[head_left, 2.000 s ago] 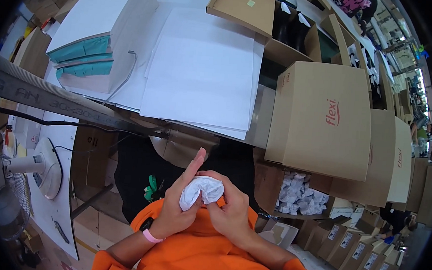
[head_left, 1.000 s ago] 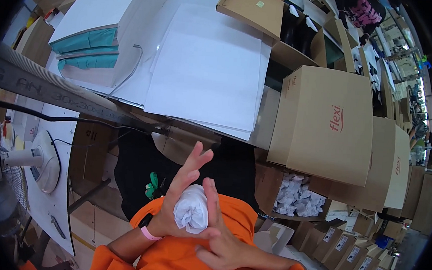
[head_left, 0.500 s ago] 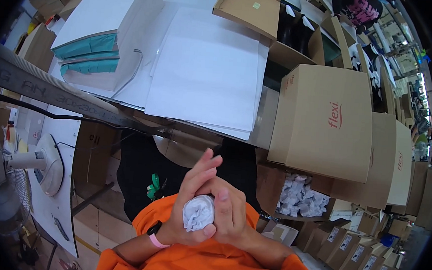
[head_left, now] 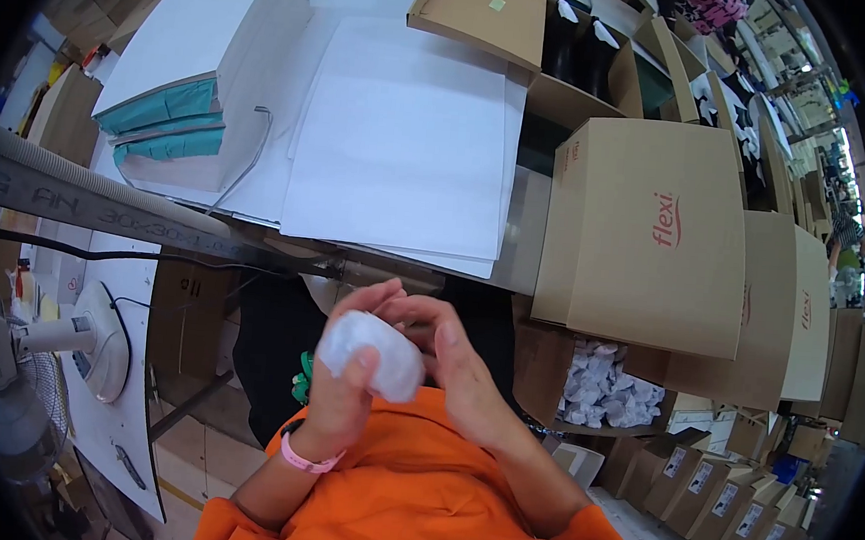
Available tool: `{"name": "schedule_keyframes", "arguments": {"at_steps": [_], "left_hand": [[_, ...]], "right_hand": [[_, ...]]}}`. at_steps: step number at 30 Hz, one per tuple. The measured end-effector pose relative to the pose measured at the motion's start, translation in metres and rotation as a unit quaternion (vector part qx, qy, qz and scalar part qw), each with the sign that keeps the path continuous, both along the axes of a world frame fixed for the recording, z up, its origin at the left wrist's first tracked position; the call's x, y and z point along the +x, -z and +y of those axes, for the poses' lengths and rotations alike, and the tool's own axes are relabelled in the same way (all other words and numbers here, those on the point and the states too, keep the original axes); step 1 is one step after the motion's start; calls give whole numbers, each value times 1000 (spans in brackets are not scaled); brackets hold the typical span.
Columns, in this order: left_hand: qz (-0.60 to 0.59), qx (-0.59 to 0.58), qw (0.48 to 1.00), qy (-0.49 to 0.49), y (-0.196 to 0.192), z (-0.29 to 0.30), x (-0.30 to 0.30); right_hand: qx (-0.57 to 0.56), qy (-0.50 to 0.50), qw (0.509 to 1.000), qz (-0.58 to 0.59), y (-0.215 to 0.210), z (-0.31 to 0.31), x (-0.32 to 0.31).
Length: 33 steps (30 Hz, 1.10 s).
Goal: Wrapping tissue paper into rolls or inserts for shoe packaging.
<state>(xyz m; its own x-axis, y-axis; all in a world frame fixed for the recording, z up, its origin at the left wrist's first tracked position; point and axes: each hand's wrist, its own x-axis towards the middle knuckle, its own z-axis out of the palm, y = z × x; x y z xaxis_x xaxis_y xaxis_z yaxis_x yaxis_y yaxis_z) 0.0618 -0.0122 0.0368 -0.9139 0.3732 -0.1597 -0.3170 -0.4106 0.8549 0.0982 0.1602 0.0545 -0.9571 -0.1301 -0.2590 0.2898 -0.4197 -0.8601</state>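
Observation:
In front of my orange shirt I hold a rounded wad of crumpled white paper (head_left: 386, 362). My left hand (head_left: 336, 409), with a pink band at its wrist, is closed on the wad, its thumb pressed along the near side. Curved and partly spread, my right hand (head_left: 461, 367) is close to the wad's right side. Its fingertips reach over toward my left fingers; whether they touch the paper is hard to tell. Flat white paper sheets (head_left: 401, 147) lie stacked on the table beyond my hands.
A carton of crumpled white paper wads (head_left: 605, 387) sits at the right, below closed brown boxes (head_left: 656, 235). An open box of black boots (head_left: 578, 59) stands farther back. Left are a thick paper stack (head_left: 196, 63), a metal bar (head_left: 107, 197) and a white fan (head_left: 97, 337).
The wad has turned from end-on to sideways and moved up and slightly left in my left hand. My right hand has loosened from around it and shifted a little to the right.

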Motion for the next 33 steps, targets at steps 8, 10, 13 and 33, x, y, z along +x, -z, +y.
{"name": "schedule_keyframes", "arguments": {"at_steps": [8, 10, 13, 33], "left_hand": [[-77, 97, 992, 20, -9, -15, -5], [-73, 92, 993, 24, -9, -18, -3], [-45, 76, 996, 31, -12, -20, -4], [-25, -373, 914, 159, 170, -79, -26]], "right_hand": [[281, -48, 949, 134, -6, 17, -1], [333, -54, 930, 147, -3, 21, -2], [319, -27, 932, 170, -8, 21, 0], [-97, -66, 985, -123, 18, 52, -10]]}}
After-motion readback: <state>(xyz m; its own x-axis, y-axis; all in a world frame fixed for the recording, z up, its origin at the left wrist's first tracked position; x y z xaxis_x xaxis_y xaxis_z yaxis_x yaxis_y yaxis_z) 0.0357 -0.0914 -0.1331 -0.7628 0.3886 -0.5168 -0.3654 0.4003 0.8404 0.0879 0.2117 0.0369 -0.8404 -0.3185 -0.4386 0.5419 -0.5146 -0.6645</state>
